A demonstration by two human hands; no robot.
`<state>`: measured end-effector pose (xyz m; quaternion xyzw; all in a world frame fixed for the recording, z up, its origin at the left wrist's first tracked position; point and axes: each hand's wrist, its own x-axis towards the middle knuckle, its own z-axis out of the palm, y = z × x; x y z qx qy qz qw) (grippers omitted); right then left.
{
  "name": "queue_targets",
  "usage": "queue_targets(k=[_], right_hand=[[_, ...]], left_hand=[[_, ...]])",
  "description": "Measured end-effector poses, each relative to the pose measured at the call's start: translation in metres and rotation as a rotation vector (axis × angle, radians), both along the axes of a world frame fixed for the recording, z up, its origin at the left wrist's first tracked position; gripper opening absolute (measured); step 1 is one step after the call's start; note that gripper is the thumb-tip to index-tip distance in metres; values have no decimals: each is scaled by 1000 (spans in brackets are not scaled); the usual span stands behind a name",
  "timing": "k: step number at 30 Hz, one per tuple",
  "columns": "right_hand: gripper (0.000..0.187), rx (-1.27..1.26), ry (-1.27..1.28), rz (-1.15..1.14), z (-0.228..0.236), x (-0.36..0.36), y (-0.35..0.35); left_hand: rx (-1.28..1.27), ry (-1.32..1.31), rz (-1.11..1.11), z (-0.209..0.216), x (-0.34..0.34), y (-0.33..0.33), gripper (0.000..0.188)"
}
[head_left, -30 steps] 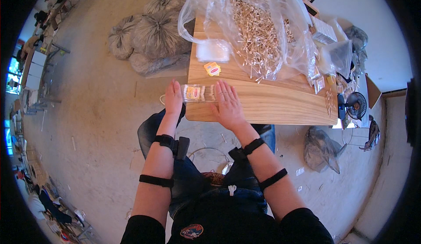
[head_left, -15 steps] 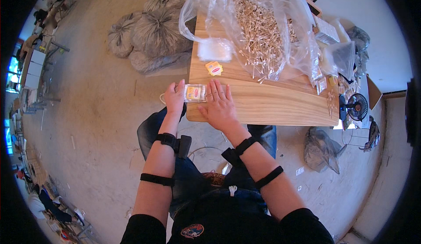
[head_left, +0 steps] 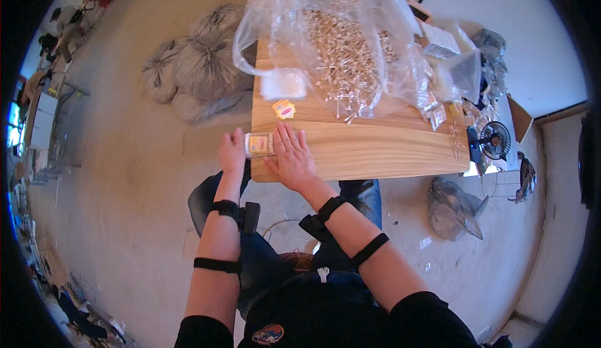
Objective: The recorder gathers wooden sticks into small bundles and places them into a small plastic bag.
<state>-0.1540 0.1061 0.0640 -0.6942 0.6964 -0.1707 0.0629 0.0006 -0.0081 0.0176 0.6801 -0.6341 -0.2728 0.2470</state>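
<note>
A clear flat pack of cotton swabs (head_left: pixel 259 144) with a yellow card inside lies at the table's left edge. My right hand (head_left: pixel 294 159) is laid flat over its right end, fingers stretched out. Just off its left end, my left hand (head_left: pixel 232 153) is closed, its fingertips pinched together beyond the table edge. What those fingers hold, if anything, is too small to make out. Behind the pack sit several small yellow cards (head_left: pixel 284 109) and a stack of clear plastic sleeves (head_left: pixel 283 84).
A large open clear bag of loose cotton swabs (head_left: pixel 350 54) covers the back of the wooden table (head_left: pixel 375 154). A small black fan (head_left: pixel 494 140) stands at the right edge. Grey stuffed sacks (head_left: pixel 210 66) rest on the floor at left, a grey plastic bag (head_left: pixel 454 207) at right.
My left hand has drawn slightly away from the pack's left end, and its fingers have closed. My right hand stays flat on the pack. The whole view has shifted a little.
</note>
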Motion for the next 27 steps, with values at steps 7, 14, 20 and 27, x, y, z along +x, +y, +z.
queue_targets(k=[7, 14, 20, 27], right_hand=[[65, -205, -45, -300, -17, -109, 33], [56, -425, 44, -331, -31, -163, 61], [52, -341, -47, -491, -28, -158, 57], [40, -201, -49, -426, 6, -160, 52]], left_hand=[[-831, -241, -1751, 97, -22, 36, 41], [-1389, -402, -1733, 152, -119, 36, 43], [-678, 178, -553, 110, -159, 76, 42], [-554, -105, -688, 29, -132, 93, 41]])
